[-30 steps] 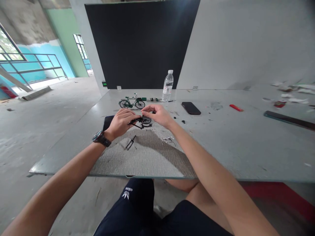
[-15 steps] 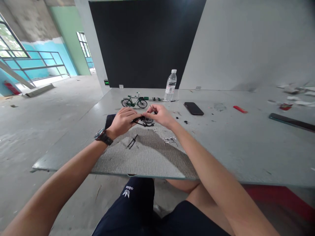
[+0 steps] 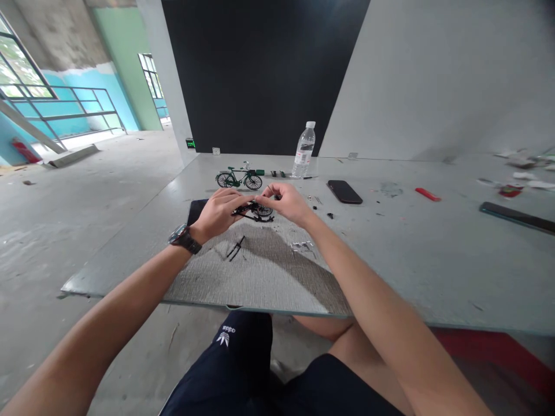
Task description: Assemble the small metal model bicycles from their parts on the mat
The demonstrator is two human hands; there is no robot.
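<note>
A small black model bicycle [image 3: 255, 212], partly built, is held over a grey mat [image 3: 255, 271]. My left hand [image 3: 219, 212], with a watch at the wrist, is closed on the frame's left end. My right hand [image 3: 286, 202] pinches the model from the right, above its wheel. A loose black fork piece [image 3: 235, 249] lies on the mat near my left wrist. Small clear and metal bits [image 3: 302, 247] lie on the mat under my right forearm.
A finished green model bicycle [image 3: 239, 178] stands further back on the grey table [image 3: 433, 248], with a water bottle [image 3: 304, 151], a black phone [image 3: 344, 192], a red lighter [image 3: 427, 194] and a long dark strip [image 3: 515, 215] to the right. Small black parts [image 3: 330, 215] lie near the phone.
Both hands keep their hold on the black model, which has tipped slightly. The view has shifted a little, mostly from my head moving.
</note>
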